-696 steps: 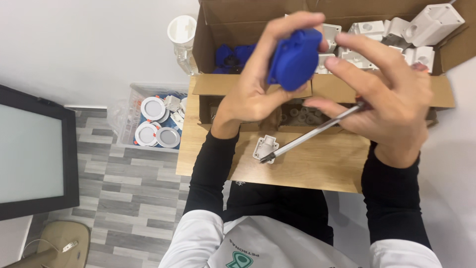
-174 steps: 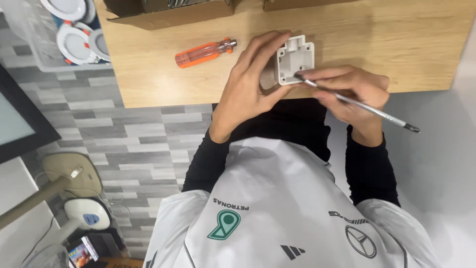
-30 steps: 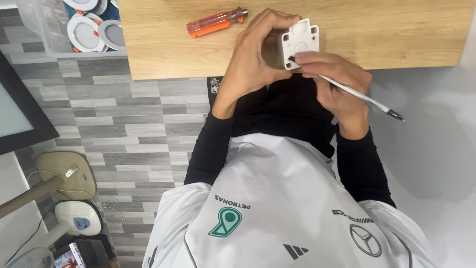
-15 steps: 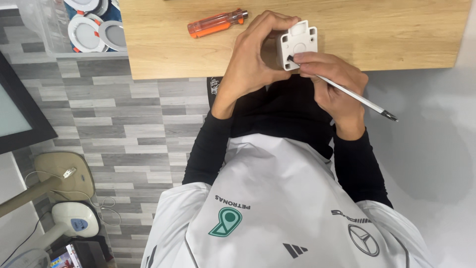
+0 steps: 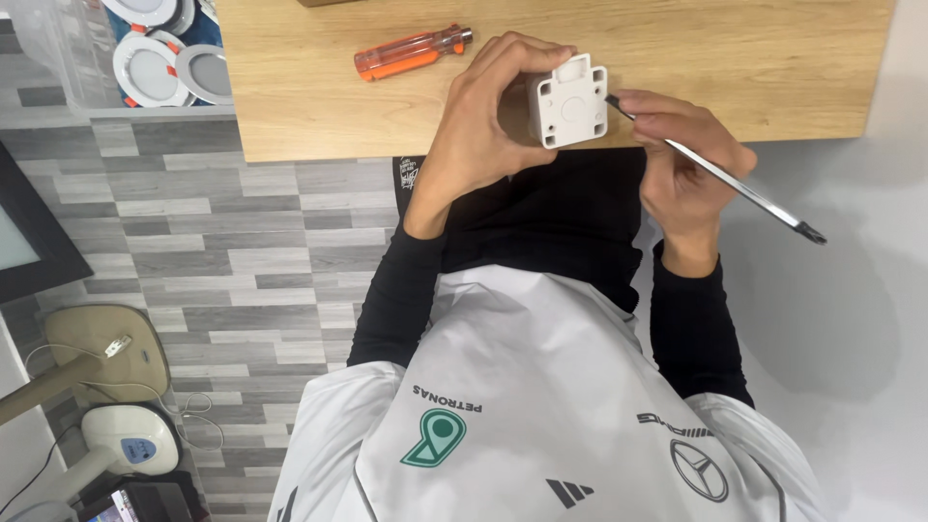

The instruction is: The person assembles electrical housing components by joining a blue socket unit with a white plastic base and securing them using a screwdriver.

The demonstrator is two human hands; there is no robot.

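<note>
The white plastic housing (image 5: 568,104) is being gripped in the left hand (image 5: 483,126), held up just over the near edge of the wooden bench (image 5: 735,58). A slim metal-shafted screwdriver (image 5: 715,179) is being clenched in the right hand (image 5: 681,164), its tip being set against the housing's right edge. A fastening step seems underway; steady tip alignment is being called for next. An orange-handled screwdriver (image 5: 411,53) is lying unused on the bench.

screwdriver (image 5: 413,52) on table (image 5: 773,58), left of plastic housing (image 5: 568,101); round lamps (image 5: 155,58) in bin (image 5: 68,58) beyond table's left edge.
</note>
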